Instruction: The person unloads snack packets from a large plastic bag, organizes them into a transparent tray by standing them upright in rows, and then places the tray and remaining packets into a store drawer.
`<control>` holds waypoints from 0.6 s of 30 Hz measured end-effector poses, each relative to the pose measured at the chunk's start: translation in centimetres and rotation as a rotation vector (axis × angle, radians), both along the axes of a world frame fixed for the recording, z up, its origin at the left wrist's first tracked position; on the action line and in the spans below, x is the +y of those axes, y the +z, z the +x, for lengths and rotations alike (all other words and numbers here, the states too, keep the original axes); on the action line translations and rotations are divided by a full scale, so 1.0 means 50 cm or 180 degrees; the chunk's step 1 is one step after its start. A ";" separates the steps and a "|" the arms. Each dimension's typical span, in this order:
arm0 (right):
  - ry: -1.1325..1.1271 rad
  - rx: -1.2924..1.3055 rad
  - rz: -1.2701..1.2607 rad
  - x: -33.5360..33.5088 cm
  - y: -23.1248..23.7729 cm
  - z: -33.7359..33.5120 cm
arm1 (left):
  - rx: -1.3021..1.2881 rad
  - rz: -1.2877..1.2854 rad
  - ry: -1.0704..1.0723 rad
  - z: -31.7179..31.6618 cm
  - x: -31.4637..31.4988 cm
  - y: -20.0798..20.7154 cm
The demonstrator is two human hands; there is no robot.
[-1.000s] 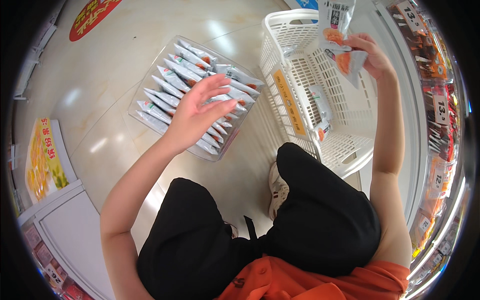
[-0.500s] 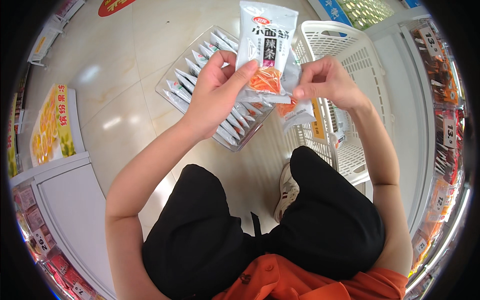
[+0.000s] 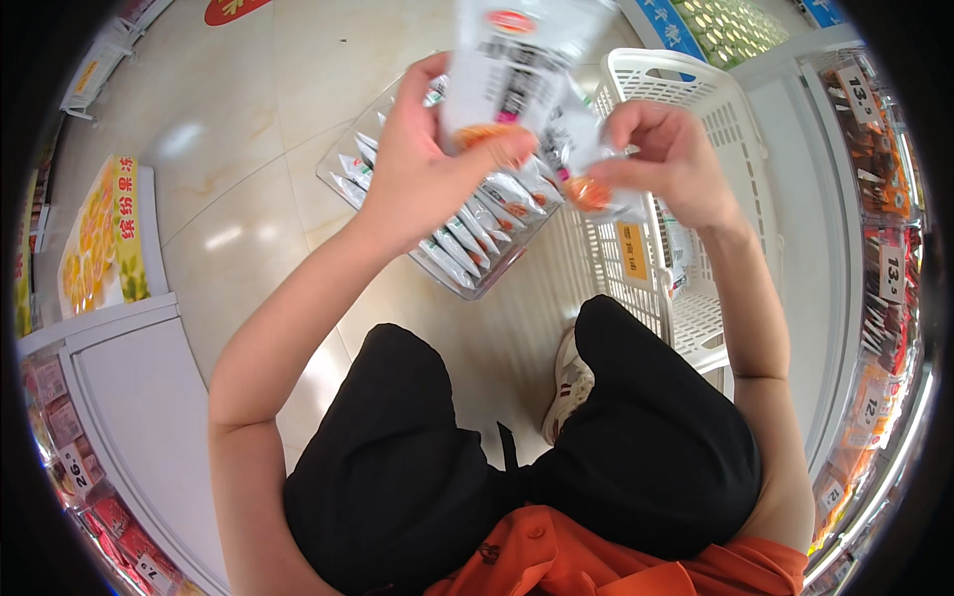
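Observation:
My left hand [image 3: 427, 149] grips a white snack packet [image 3: 517, 70] with an orange food picture near its bottom, held up over the clear tray and blurred by motion. Right beside it, my right hand [image 3: 671, 159] pinches a second packet [image 3: 576, 149] of the same look, partly behind the first. Below my hands sits the clear plastic tray [image 3: 482, 288] on the floor, filled with several similar white packets [image 3: 467, 233] standing in slanted rows. Part of the tray is hidden by my left hand and the raised packet.
A white perforated plastic basket [image 3: 740, 129] with a few packets inside stands right of the tray. Shelves with hanging snack bags [image 3: 884, 248] line the right side. A white display unit [image 3: 139, 387] stands at left. My knees [image 3: 388, 427] are bent close below.
The left packet has shifted slightly up and left with my left hand. My right hand's packet has tilted and risen, and both packets now look blurred.

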State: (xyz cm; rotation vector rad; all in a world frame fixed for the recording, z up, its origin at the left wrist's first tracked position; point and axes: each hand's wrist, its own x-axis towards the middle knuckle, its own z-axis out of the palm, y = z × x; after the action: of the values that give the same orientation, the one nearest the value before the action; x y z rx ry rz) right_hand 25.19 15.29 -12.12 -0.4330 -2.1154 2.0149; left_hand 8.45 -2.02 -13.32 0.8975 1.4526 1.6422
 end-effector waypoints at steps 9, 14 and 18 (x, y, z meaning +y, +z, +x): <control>-0.0905 0.0294 -0.2374 -0.026 -0.045 -0.022 | -0.1524 -0.0175 -0.0126 0.040 -0.005 -0.021; -0.1261 0.0037 -0.2263 -0.085 -0.053 -0.056 | -0.0537 -0.0240 -0.0120 0.065 -0.001 -0.032; -0.1091 -0.0017 -0.1542 -0.119 -0.045 -0.067 | -0.1076 -0.0338 0.0029 0.065 -0.005 -0.036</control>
State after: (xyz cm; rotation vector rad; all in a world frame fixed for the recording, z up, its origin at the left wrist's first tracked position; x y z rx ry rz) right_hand 21.85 9.36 -14.37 -0.8084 -1.4093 2.2857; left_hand 11.69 -2.26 -15.10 0.5239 1.2950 1.6155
